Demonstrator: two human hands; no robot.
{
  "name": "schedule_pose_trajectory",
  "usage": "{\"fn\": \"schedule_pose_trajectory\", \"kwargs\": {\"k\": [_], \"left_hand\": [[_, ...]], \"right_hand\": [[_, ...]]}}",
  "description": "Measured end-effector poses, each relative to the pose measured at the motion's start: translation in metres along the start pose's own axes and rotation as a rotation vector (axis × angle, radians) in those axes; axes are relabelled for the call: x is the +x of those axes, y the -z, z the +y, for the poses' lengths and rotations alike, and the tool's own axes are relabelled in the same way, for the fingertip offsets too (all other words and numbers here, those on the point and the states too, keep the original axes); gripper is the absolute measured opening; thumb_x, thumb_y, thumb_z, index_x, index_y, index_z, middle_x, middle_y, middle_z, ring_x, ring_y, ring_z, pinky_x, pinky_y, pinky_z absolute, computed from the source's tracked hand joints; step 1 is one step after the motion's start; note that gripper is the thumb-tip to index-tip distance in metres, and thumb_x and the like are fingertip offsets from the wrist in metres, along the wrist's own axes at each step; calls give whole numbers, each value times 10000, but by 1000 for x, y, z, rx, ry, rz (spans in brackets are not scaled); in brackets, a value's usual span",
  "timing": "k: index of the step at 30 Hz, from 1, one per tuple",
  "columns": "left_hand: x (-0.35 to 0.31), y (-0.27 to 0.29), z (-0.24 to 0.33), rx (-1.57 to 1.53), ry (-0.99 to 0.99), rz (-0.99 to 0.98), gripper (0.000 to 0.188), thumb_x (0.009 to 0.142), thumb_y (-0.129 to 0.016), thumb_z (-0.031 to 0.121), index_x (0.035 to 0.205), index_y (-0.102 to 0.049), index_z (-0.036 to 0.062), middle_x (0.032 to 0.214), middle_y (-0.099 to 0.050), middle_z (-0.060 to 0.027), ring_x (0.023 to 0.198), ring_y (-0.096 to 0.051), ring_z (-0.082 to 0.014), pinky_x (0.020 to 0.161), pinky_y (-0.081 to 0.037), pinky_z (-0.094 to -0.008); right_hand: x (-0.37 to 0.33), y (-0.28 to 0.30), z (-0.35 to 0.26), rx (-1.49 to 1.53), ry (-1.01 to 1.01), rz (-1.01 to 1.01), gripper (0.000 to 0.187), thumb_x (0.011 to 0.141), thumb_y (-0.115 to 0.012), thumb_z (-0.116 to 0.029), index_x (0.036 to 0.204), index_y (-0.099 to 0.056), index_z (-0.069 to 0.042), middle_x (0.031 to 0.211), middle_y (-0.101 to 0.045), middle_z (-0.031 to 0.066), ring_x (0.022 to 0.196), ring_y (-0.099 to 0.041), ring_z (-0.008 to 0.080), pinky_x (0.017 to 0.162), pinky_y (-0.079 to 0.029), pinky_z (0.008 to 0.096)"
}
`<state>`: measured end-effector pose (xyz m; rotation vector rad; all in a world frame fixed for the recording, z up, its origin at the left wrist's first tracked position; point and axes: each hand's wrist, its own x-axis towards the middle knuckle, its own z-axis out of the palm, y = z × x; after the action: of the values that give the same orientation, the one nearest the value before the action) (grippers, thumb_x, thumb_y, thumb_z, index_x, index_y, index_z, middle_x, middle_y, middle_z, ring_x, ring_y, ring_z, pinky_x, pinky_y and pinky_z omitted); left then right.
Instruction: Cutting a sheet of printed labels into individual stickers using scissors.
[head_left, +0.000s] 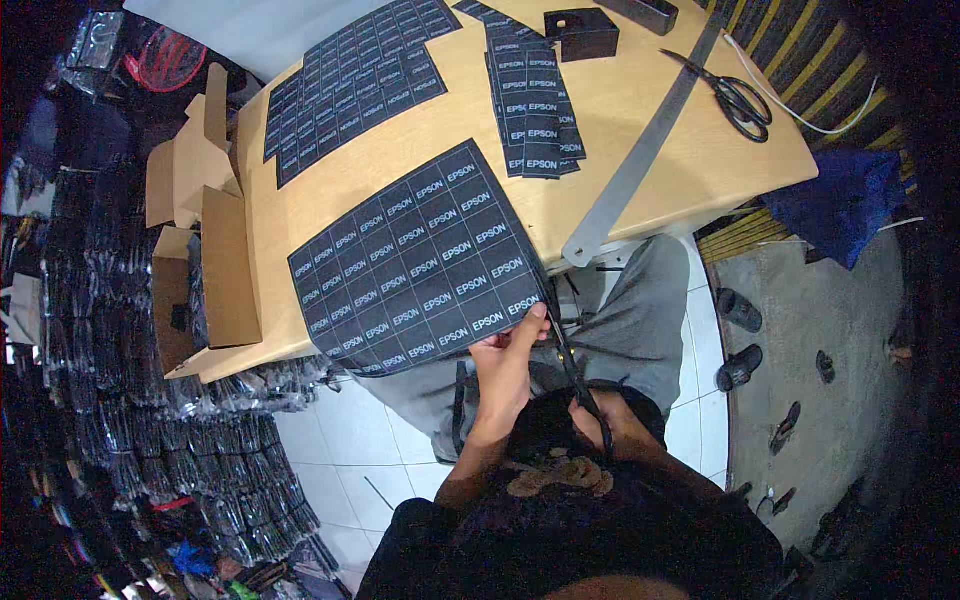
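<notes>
At ten o'clock from the left hand [503, 372], a dark label sheet [415, 262] overhangs the surface [468, 112], its corner pinched in that hand's grip. Toward four o'clock from the sheet, the right hand [618, 422] has its grip closed around black scissors [572, 366]. Label strips [530, 112] lie at one o'clock, a metal ruler [640, 165] at two.

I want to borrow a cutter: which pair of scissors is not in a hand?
The loose scissors lying on the table, blades crossing the metal ruler. The other pair is in the right hand.
</notes>
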<state>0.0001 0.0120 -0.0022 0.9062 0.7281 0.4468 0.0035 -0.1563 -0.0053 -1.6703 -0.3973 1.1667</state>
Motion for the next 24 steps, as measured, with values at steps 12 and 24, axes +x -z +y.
{"fn": "schedule_pose_trajectory", "kwargs": {"k": [12,24], "left_hand": [[3,3,0,106,66,70,129,789,-669,93,872,-608,16,751,-611,-49,650,-562,-114,580,-439,-230],[-5,4,-1,149,64,-31,136,789,-675,120,846,-622,8,748,-624,-47,648,-583,-103,572,-441,-219]], "right_hand": [[-1,-2,0,163,34,7,195,840,-594,-198,756,-504,-47,659,-459,-36,643,-415,60,590,-368,248],[7,0,2,167,4,-28,200,827,-590,-219,785,-475,-61,674,-436,-17,666,-413,87,601,-364,268]]}}
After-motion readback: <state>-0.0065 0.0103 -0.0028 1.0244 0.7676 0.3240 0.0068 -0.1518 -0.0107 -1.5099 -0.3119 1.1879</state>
